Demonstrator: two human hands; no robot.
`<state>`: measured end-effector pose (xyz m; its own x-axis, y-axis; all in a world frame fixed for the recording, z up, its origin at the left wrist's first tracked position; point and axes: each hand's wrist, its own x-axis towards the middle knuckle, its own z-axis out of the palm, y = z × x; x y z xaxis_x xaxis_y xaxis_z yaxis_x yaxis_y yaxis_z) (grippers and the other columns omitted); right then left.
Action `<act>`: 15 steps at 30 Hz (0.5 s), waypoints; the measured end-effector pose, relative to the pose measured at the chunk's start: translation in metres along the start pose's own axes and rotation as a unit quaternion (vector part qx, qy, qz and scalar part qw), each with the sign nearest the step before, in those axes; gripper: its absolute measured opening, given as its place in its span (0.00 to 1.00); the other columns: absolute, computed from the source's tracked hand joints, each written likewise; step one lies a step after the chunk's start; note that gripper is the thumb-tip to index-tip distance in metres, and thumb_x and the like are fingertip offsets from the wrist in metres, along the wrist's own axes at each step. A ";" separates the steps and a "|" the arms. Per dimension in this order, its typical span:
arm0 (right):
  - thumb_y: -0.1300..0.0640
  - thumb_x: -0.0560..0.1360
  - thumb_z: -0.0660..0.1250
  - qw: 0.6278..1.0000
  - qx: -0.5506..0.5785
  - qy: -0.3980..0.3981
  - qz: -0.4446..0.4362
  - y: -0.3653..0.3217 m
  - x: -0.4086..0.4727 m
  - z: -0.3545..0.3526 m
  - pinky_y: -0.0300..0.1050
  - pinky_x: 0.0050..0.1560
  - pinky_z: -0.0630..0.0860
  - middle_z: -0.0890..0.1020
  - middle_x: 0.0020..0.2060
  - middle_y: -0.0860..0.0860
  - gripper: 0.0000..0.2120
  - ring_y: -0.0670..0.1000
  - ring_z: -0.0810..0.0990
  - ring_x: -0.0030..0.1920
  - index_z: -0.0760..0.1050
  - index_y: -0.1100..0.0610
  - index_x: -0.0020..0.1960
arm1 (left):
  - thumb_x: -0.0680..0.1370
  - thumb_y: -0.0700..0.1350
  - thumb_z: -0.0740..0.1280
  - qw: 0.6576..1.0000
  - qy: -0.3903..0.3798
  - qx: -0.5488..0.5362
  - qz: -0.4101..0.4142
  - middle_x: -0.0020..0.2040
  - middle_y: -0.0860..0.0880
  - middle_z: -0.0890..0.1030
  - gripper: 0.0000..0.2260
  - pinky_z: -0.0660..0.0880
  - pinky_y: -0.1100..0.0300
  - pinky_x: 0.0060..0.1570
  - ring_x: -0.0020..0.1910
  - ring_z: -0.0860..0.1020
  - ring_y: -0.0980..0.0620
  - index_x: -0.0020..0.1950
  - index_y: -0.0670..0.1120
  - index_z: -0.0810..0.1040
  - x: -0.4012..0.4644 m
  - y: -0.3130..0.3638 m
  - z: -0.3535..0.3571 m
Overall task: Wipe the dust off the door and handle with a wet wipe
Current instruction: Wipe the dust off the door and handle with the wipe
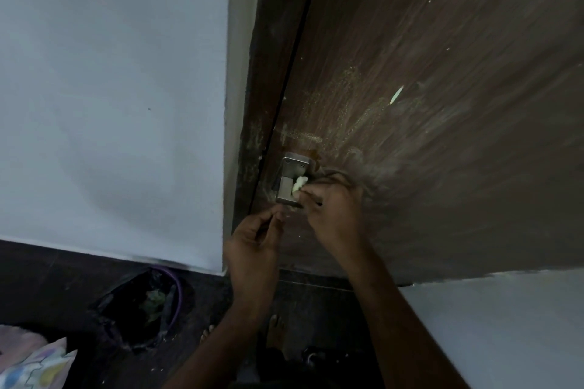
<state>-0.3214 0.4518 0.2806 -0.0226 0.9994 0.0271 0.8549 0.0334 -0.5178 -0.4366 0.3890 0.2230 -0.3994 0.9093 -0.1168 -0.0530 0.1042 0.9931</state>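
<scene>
A pale wall fills the left of my view, and a dark brown wooden door fills the right, its surface streaked with pale dust and smears, thickest above the handle. Low on the dark floor sits a bin lined with a black bag, and patterned fabric shows in the bottom left corner. My right hand reaches up, fingers curled, pinching a small white wet wipe against the right side of the metal door handle near the door's left edge. My left hand is just below the handle, fingertips pinched together; I cannot tell whether it holds anything.
</scene>
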 end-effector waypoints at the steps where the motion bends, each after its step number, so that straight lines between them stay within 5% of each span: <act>1: 0.49 0.76 0.69 1.000 0.005 0.007 0.008 0.005 -0.001 -0.005 0.53 0.61 0.67 0.85 0.43 0.44 0.06 0.46 0.75 0.55 0.84 0.49 0.49 | 0.78 0.44 0.72 1.000 0.001 -0.001 -0.003 0.48 0.57 0.87 0.08 0.80 0.67 0.49 0.48 0.84 0.65 0.54 0.55 0.86 0.000 0.000 0.000; 5: 0.53 0.76 0.70 0.999 -0.024 0.041 0.022 0.036 -0.011 -0.024 0.54 0.53 0.77 0.87 0.39 0.50 0.07 0.51 0.81 0.45 0.85 0.54 0.45 | 0.78 0.45 0.72 1.000 0.008 -0.011 -0.017 0.48 0.58 0.87 0.08 0.82 0.61 0.51 0.49 0.85 0.61 0.52 0.59 0.85 0.000 -0.003 -0.005; 8: 0.52 0.75 0.72 0.985 0.089 0.078 0.125 0.049 -0.019 -0.022 0.48 0.41 0.79 0.86 0.34 0.49 0.07 0.47 0.83 0.35 0.85 0.53 0.41 | 0.78 0.44 0.72 0.999 0.008 -0.021 -0.022 0.48 0.58 0.87 0.10 0.82 0.61 0.52 0.49 0.85 0.61 0.51 0.60 0.85 -0.001 -0.002 -0.006; 10: 0.55 0.74 0.73 0.930 0.266 0.106 0.232 0.052 -0.025 -0.015 0.47 0.39 0.77 0.85 0.32 0.48 0.06 0.47 0.81 0.33 0.85 0.52 0.38 | 0.78 0.43 0.72 0.999 0.000 -0.034 -0.026 0.48 0.58 0.88 0.10 0.82 0.63 0.52 0.50 0.85 0.61 0.50 0.60 0.85 -0.001 0.000 -0.005; 12: 0.61 0.73 0.73 0.827 0.462 0.105 0.303 0.054 -0.029 -0.008 0.43 0.38 0.78 0.86 0.35 0.52 0.05 0.50 0.81 0.35 0.84 0.56 0.39 | 0.78 0.43 0.72 0.999 -0.008 -0.045 -0.021 0.48 0.58 0.88 0.10 0.81 0.66 0.50 0.50 0.85 0.61 0.50 0.59 0.85 0.000 0.002 -0.004; 15: 0.65 0.73 0.72 0.736 0.576 0.074 0.348 0.055 -0.035 -0.007 0.40 0.34 0.81 0.87 0.43 0.57 0.03 0.52 0.85 0.40 0.85 0.60 0.43 | 0.78 0.43 0.72 0.999 -0.014 -0.046 -0.017 0.48 0.57 0.88 0.09 0.80 0.67 0.50 0.50 0.85 0.61 0.51 0.58 0.85 0.001 0.004 -0.004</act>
<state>-0.2696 0.4190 0.2570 0.3426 0.7694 -0.5392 -0.3757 -0.4139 -0.8292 -0.4404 0.3885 0.2264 -0.3695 0.9172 -0.1489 -0.1496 0.0994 0.9837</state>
